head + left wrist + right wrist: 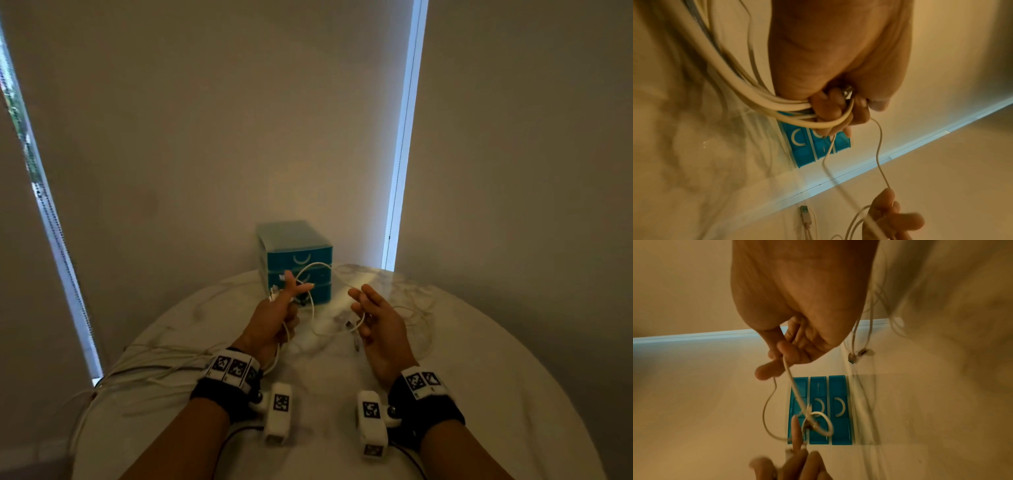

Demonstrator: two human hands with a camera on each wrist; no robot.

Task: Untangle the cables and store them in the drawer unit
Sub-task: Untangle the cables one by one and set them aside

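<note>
A teal three-drawer unit (294, 255) stands at the far edge of the round table, all its drawers closed. My left hand (291, 291) is raised in front of it and grips a bundle of white cables (764, 100) in its curled fingers, index finger and thumb sticking out. A thin white cable (313, 308) loops from that bundle across to my right hand (359, 305), which pinches it between thumb and fingers (785, 356). A small knot of cable (812, 420) hangs beside the left index finger.
More white cables (147, 370) trail over the table's left edge, and thin ones (418, 308) lie to the right. Loose plugs lie on the marble tabletop (479, 394): a USB plug (804, 212) and a small connector (855, 356). Blinds and a wall stand close behind.
</note>
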